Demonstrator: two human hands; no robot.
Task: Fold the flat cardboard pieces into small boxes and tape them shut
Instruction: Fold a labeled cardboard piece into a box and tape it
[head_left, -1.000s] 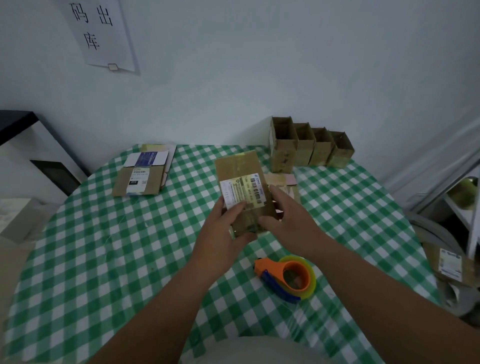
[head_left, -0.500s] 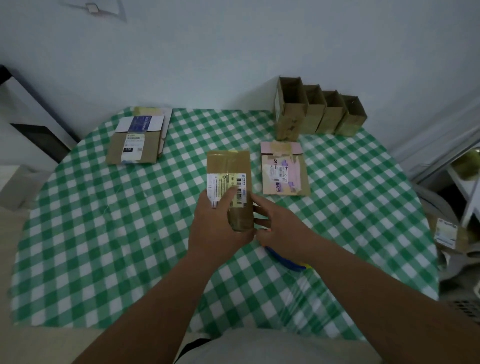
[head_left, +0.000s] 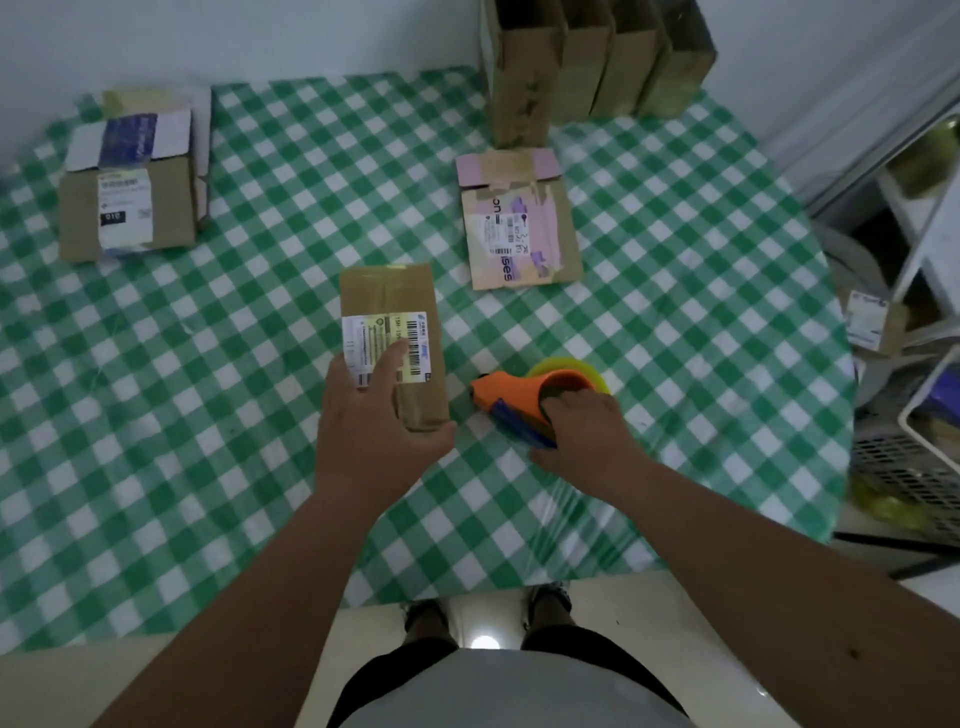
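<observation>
From the head view, the left hand (head_left: 371, 415) held the near end of a brown cardboard piece (head_left: 392, 332) bearing a white barcode label, its fingers (head_left: 390, 356) lying over the label and the thumb curled at the near corner. The piece lay near the middle of the checked surface (head_left: 208, 415); whether it was flat or already folded up could not be told. The right hand (head_left: 584, 431) gripped the orange tape dispenser (head_left: 511, 397), which rested on the surface just beside the piece, fingers curled into its ring.

By the look of it, the job was partly done: a row of standing boxes (head_left: 587, 62) with open tops waited at the far edge, while the held piece seemed about to be taped. A pink-marked flat piece (head_left: 519, 223) beyond it and a stack of flat pieces (head_left: 130, 197) at the far left remained to be folded.

Nothing lay between dispenser and piece. A wire basket (head_left: 924, 447) and shelving (head_left: 930, 208) stood off the right edge, well apart from the work.
</observation>
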